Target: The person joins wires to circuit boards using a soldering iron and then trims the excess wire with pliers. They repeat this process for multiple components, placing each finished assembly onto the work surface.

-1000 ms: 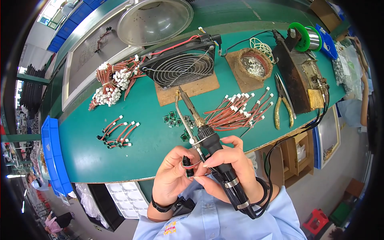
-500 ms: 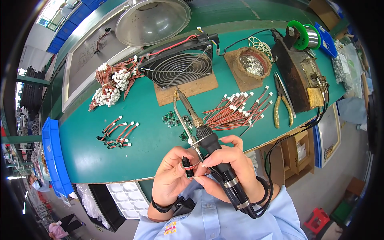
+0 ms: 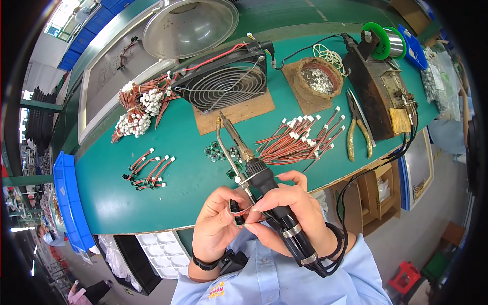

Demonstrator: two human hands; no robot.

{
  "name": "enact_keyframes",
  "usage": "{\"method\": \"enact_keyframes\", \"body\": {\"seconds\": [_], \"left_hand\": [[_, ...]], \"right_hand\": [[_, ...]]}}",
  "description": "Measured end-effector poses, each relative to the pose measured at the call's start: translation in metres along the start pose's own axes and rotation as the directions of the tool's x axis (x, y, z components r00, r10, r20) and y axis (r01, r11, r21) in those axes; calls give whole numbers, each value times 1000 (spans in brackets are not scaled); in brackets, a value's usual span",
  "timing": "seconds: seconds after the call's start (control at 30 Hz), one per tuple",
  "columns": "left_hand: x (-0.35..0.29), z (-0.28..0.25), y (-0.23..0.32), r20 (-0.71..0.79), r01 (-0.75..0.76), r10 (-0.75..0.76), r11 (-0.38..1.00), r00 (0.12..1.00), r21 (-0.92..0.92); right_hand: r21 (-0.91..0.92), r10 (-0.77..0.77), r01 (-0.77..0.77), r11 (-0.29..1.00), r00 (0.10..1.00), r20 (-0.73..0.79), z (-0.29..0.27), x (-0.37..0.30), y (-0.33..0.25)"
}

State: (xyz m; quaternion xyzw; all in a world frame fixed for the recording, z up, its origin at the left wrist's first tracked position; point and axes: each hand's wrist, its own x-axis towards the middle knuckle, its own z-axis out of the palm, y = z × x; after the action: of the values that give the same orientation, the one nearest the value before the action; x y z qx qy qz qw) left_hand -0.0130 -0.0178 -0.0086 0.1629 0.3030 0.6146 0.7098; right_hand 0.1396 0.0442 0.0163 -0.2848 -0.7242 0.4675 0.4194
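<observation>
My right hand [image 3: 300, 213] is wrapped round a black soldering iron [image 3: 262, 178], whose metal tip points up and away to the left. A thin metal solder feed tube [image 3: 223, 148] runs alongside and ends close to the tip. Between finger and thumb, my left hand [image 3: 213, 226] pinches a small black part [image 3: 235, 209]. Red and dark wires [image 3: 242, 213] cross from that part toward my right fingertips, which also meet at the wires. The wires' far end is hidden by my fingers. Small green circuit boards [image 3: 215, 152] lie on the mat beyond the iron.
Loose wire leads [image 3: 300, 142] lie beside pliers [image 3: 359, 129]. Farther back are a fan [image 3: 226, 84], a round solder pot [image 3: 321, 79], a metal box [image 3: 373, 94] and a solder spool [image 3: 389, 43]. At left: wired pieces [image 3: 150, 170], bundled leads [image 3: 137, 109], a blue bin [image 3: 71, 201].
The view has shifted very slightly, so the bench items sit a little farther left. My hands keep the same grip on the soldering iron and the black part.
</observation>
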Motion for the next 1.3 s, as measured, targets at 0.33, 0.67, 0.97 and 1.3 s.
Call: {"method": "enact_keyframes", "body": {"seconds": [0.33,0.67,0.97,1.3], "left_hand": [[-2,-1,0,-23,-39,40,998,999,57],[-6,9,12,-37,-93,110,948,993,305],[0,15,13,-15,-83,94,933,995,350],[12,9,16,-210,-261,424,806,881,532]], "right_hand": [[-13,-18,18,1000,1000,11,-3,2,0],[42,-40,38,998,998,42,-11,3,1],[-124,-58,50,991,996,-61,-17,2,10],[-298,-95,62,953,990,-101,-45,-29,7]]}}
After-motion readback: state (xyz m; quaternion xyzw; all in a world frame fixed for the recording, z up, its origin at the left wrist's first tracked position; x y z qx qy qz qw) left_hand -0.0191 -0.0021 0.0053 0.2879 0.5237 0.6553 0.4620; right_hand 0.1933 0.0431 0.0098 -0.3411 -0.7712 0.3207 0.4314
